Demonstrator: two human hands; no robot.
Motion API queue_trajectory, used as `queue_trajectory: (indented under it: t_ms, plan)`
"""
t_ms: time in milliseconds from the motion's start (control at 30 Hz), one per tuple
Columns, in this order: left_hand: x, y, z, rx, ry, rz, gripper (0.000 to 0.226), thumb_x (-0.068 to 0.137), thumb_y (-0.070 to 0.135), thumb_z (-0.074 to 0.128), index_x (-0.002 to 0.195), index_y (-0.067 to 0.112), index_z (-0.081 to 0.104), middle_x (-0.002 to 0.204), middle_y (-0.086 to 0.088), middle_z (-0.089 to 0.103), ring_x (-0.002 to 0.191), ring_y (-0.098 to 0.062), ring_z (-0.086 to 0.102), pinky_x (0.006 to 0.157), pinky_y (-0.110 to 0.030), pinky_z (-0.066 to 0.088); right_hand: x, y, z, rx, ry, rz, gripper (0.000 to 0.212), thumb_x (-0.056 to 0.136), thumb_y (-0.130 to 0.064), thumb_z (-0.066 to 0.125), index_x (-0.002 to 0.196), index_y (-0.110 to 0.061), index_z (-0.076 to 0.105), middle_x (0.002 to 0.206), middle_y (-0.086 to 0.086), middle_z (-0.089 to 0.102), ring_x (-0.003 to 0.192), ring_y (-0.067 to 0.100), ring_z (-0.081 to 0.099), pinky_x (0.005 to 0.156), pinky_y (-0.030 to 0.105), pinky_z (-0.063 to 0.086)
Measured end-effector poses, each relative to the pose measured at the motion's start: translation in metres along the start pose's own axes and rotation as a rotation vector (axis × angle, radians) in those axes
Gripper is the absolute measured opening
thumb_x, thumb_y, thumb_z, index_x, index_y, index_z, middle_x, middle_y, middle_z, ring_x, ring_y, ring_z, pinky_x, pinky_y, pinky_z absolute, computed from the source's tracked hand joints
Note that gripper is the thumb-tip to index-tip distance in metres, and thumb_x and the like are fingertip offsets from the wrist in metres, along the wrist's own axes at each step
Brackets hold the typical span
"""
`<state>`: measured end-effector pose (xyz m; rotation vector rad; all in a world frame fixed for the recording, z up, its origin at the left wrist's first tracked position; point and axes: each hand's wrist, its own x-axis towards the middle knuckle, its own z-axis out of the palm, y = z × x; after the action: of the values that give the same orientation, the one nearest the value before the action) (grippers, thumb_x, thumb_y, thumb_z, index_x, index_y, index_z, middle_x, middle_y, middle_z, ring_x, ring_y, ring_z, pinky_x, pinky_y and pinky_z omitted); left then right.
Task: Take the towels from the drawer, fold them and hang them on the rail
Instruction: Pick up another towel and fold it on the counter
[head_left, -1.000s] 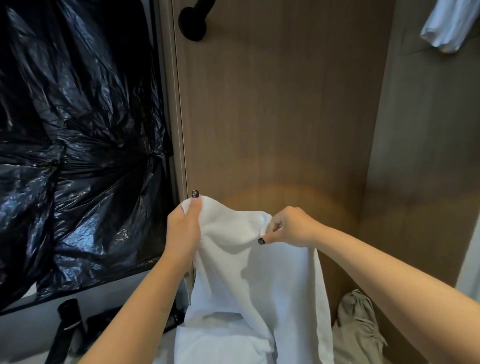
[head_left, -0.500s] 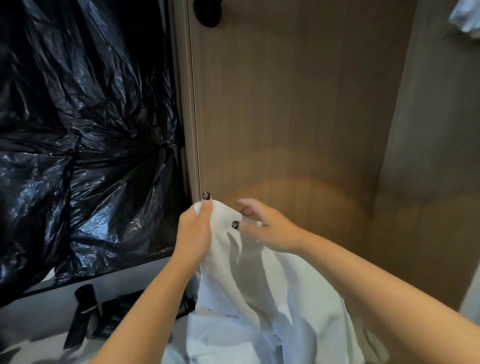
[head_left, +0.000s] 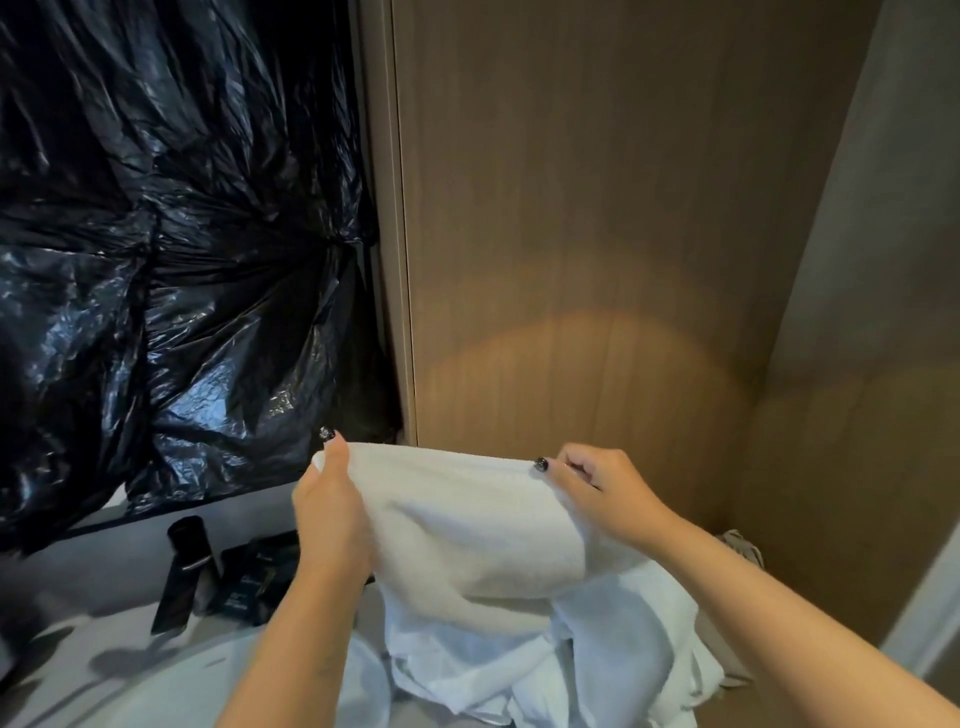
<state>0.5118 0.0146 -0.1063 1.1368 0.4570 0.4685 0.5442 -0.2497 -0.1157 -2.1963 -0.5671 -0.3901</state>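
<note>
I hold a white towel (head_left: 467, 535) stretched out in front of me, its top edge level and taut. My left hand (head_left: 332, 509) pinches the towel's left top corner, thumb on the front. My right hand (head_left: 602, 493) pinches the right top corner. The rest of the towel hangs down in loose folds over more white cloth (head_left: 613, 660) below. No rail and no drawer are in view.
A wooden panel (head_left: 597, 234) stands straight ahead, with a side wall (head_left: 857, 364) at the right. Crinkled black plastic sheeting (head_left: 182, 260) covers the left. A black bottle (head_left: 184, 571) and dark boxes (head_left: 260, 577) sit on a pale counter (head_left: 93, 587). A beige cloth bag (head_left: 743, 545) lies at right.
My hands have moved apart and spread the towel's top edge wide and flat. My right hand shifted right along the edge to the far corner. The view has tilted down a little.
</note>
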Motion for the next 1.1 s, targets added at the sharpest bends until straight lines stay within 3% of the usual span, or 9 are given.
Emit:
queue_trajectory:
  t_ms: [167,300,433,533,633,833,967,1033,1100]
  plan:
    - [0.006,0.002,-0.013,0.088,0.019,0.037,0.025,0.096,0.039,0.058,0.077,0.023,0.060,0.073,0.002,0.058,0.070,-0.018,0.054,0.060,-0.031,0.041,-0.003,0.006,-0.018,0.049,0.099,-0.004,0.047,0.090,-0.050,0.052,0.059,-0.021,0.032,0.056,-0.012,0.031,0.054,0.005,0.026,0.053,0.024,0.021]
    - [-0.016,0.011,0.004,0.467,-0.346,0.451,0.022,0.091,0.017,0.066,0.089,0.038,0.072,0.089,0.019,0.073,0.091,0.000,0.065,0.075,-0.020,0.048,0.001,-0.009,-0.023,0.073,0.090,-0.037,0.046,0.098,-0.031,0.057,0.060,-0.016,0.035,0.056,-0.013,0.032,0.055,0.006,0.028,0.052,0.021,0.023]
    - [-0.049,-0.001,0.034,0.615,-0.696,0.550,0.030,0.089,0.023,0.069,0.111,0.044,0.067,0.108,0.037,0.065,0.106,0.018,0.056,0.088,-0.003,0.042,0.005,-0.038,-0.021,0.089,0.039,-0.100,0.044,0.099,-0.029,0.056,0.060,-0.015,0.040,0.056,-0.011,0.034,0.054,0.005,0.031,0.053,0.020,0.026]
    - [-0.061,-0.016,0.042,0.583,-0.822,0.516,0.018,0.096,0.020,0.062,0.103,0.034,0.071,0.098,0.025,0.071,0.092,0.010,0.061,0.078,-0.007,0.044,0.002,-0.049,-0.021,0.084,0.043,-0.116,0.044,0.098,-0.031,0.056,0.058,-0.027,0.039,0.056,-0.011,0.034,0.054,0.006,0.030,0.052,0.023,0.025]
    - [-0.068,-0.027,0.043,0.562,-0.753,0.527,0.020,0.098,0.019,0.057,0.085,0.023,0.070,0.080,0.005,0.068,0.069,0.000,0.055,0.064,-0.013,0.041,-0.006,-0.042,-0.023,0.070,0.041,-0.089,0.045,0.098,-0.032,0.056,0.058,-0.024,0.038,0.055,-0.011,0.032,0.054,0.005,0.029,0.052,0.022,0.025]
    - [-0.049,-0.033,0.028,0.411,-0.353,0.332,0.025,0.096,0.014,0.057,0.078,0.027,0.068,0.068,0.016,0.067,0.067,0.002,0.059,0.061,-0.021,0.044,-0.039,-0.004,-0.033,0.056,0.011,0.055,0.044,0.096,-0.034,0.059,0.060,-0.020,0.039,0.057,-0.012,0.035,0.056,0.006,0.030,0.055,0.025,0.026]
    - [-0.035,-0.035,0.011,0.845,-0.382,0.393,0.027,0.095,0.023,0.058,0.072,0.038,0.063,0.075,0.014,0.065,0.075,-0.009,0.058,0.062,-0.021,0.041,-0.055,0.011,-0.045,0.016,0.050,0.118,0.044,0.098,-0.028,0.056,0.060,-0.016,0.040,0.056,-0.012,0.037,0.054,0.005,0.032,0.055,0.022,0.028]
    - [-0.041,-0.036,0.012,0.967,-0.427,0.528,0.016,0.093,0.030,0.061,0.087,0.044,0.065,0.094,0.020,0.066,0.084,-0.004,0.056,0.066,-0.015,0.038,-0.054,0.004,-0.045,-0.006,0.057,0.098,0.044,0.099,-0.027,0.056,0.061,-0.008,0.042,0.057,-0.005,0.038,0.055,0.007,0.033,0.056,0.024,0.029]
    - [-0.054,-0.035,0.019,0.951,-0.559,0.634,0.033,0.091,0.036,0.063,0.120,0.053,0.058,0.118,0.033,0.056,0.100,0.009,0.049,0.082,-0.013,0.039,-0.050,-0.010,-0.043,-0.023,0.047,0.041,0.044,0.099,-0.026,0.057,0.062,-0.006,0.043,0.057,-0.002,0.037,0.055,0.006,0.032,0.055,0.023,0.028]
